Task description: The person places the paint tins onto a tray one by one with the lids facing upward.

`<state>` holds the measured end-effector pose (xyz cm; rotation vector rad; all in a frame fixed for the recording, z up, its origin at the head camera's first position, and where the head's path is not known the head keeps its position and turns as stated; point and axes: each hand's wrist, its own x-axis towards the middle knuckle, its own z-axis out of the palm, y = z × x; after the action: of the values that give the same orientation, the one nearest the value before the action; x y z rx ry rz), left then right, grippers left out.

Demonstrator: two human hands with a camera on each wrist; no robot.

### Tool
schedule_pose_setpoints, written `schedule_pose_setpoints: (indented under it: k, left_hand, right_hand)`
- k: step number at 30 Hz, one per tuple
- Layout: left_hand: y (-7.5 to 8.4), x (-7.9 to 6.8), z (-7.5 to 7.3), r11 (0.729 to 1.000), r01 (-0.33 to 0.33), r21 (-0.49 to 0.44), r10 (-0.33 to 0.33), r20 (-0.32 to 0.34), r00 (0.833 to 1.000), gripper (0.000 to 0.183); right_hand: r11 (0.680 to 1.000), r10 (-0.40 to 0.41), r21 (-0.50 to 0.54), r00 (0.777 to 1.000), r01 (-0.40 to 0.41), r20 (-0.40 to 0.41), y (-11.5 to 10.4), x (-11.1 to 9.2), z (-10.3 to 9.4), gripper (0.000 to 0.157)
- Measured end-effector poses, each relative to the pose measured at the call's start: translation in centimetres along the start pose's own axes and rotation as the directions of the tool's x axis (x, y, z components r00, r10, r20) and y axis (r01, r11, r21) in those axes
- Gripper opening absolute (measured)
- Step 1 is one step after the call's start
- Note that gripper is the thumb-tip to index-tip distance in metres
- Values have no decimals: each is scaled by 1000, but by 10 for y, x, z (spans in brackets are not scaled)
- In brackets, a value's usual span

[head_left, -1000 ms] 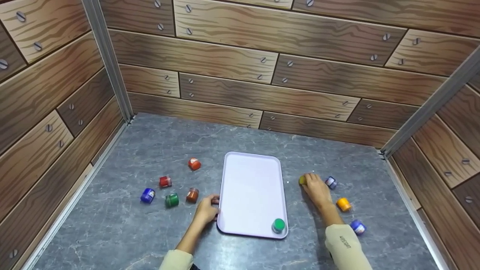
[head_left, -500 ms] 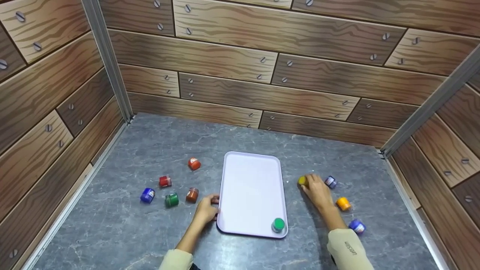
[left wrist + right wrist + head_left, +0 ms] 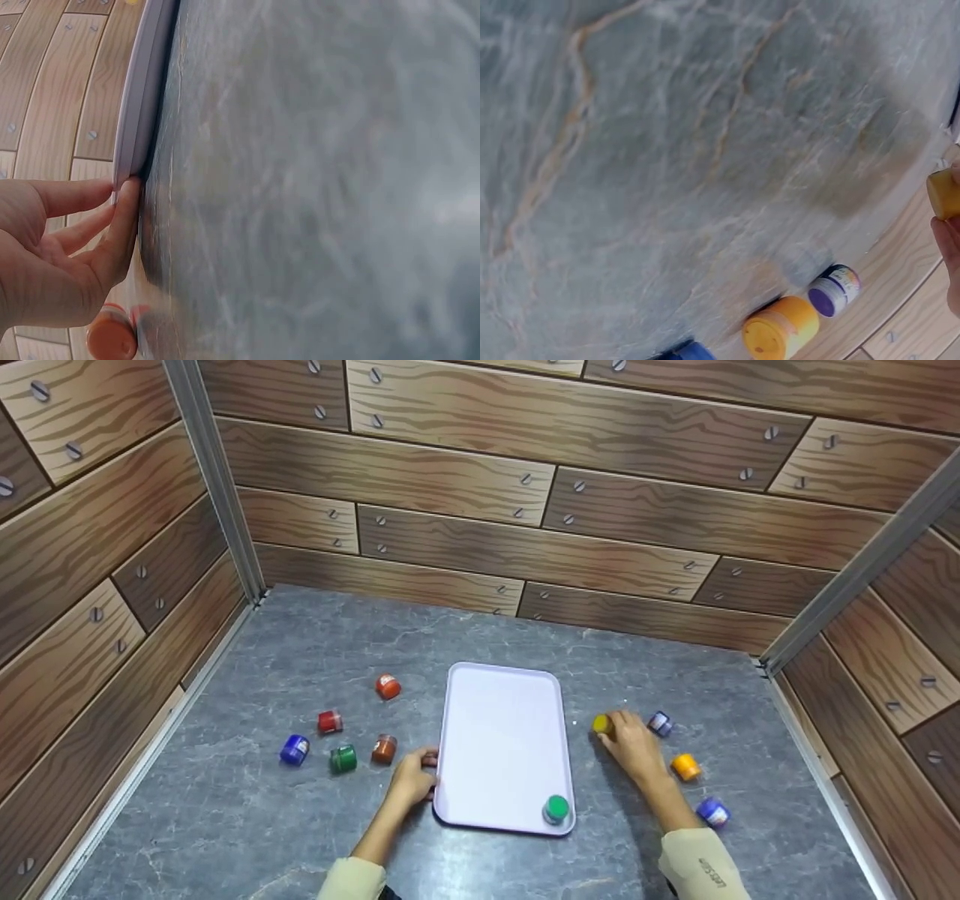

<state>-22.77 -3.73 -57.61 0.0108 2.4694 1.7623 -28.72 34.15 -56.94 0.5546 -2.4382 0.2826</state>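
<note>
Lilac tray point(image 3: 501, 750) rests on a grey marbled table point(image 3: 247, 825), with a green-capped jar point(image 3: 556, 808) in its near right corner. Left hand point(image 3: 411, 780) pinches the tray's left rim. Right hand point(image 3: 634, 746), well apart from the left, grips a yellow jar point(image 3: 601, 724) right of the tray; table contact under that jar cannot be determined. Brown jar point(image 3: 384, 748) lies near the left hand.

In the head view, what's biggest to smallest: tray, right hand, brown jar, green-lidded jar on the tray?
1. Tray
2. Right hand
3. Brown jar and green-lidded jar: they look too alike to rank.
</note>
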Motion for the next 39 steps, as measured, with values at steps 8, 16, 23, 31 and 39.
schedule_pose_setpoints:
  k: [8, 16, 23, 31, 39]
  left_hand:
    - [0, -1, 1, 1000, 5, 16, -5, -15, 1000, 49]
    - [-2, 0, 1, 1000, -10, 0, 10, -6, 1000, 49]
    - [-1, 1, 0, 1000, -9, -7, 9, -1, 1000, 49]
    - [-1, 0, 0, 1000, 3, -7, -3, 2, 1000, 49]
    - [0, 0, 0, 1000, 7, 7, -7, -2, 1000, 49]
  right_hand:
    - [1000, -21, 15, 999, 21, -44, -16, 3, -5, 38]
    - [994, -1, 112, 997, 10, -81, -31, 4, -11, 38]
    - [984, 31, 178, 994, -11, -109, -41, 1, -13, 39]
    - [972, 66, 231, 991, -38, -115, -54, -2, -16, 37]
    - [956, 133, 273, 988, -108, -75, -67, -3, -19, 36]
